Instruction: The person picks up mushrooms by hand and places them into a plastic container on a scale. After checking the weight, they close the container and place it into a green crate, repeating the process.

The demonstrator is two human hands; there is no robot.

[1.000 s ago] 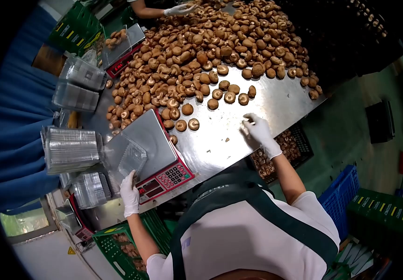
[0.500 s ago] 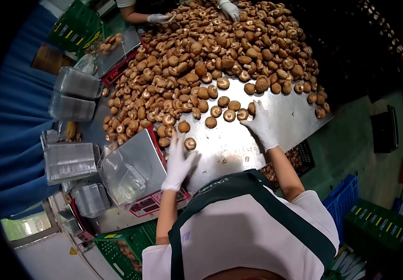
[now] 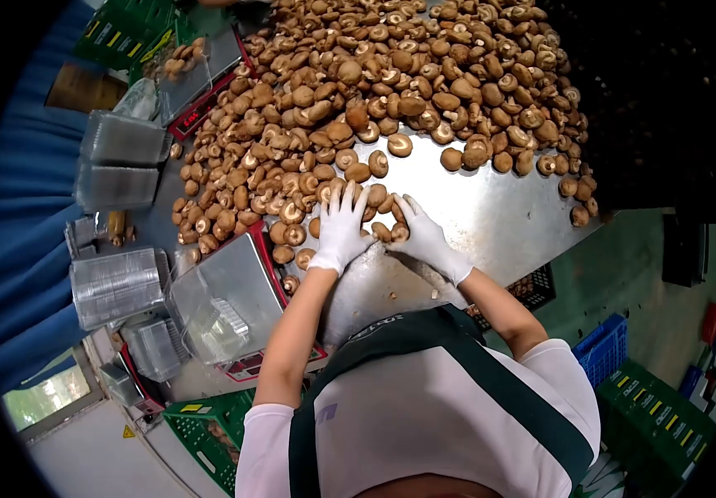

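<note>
My left hand [image 3: 341,230], in a white glove, lies with its fingers spread over mushrooms at the near edge of the pile. To its right is my right hand [image 3: 421,238], also gloved, its fingers apart and touching the side of a few loose mushrooms [image 3: 381,231]. These mushrooms sit between the two hands on the metal table [image 3: 491,207]. Beyond the hands spreads a large heap of brown mushrooms [image 3: 374,75]. Neither hand has lifted a mushroom.
Left of my hands, a scale [image 3: 233,282] bears an open clear plastic box [image 3: 212,319]. Stacked clear trays [image 3: 119,286] stand farther left. A second scale [image 3: 200,104] is at the upper left. Green crates [image 3: 661,415] and a blue crate [image 3: 603,349] are at the lower right.
Both hands have come closer together, with my left hand moving up and right and my right hand moving left. Loose mushrooms are now gathered between them. The other person's gloved hands have left the view.
</note>
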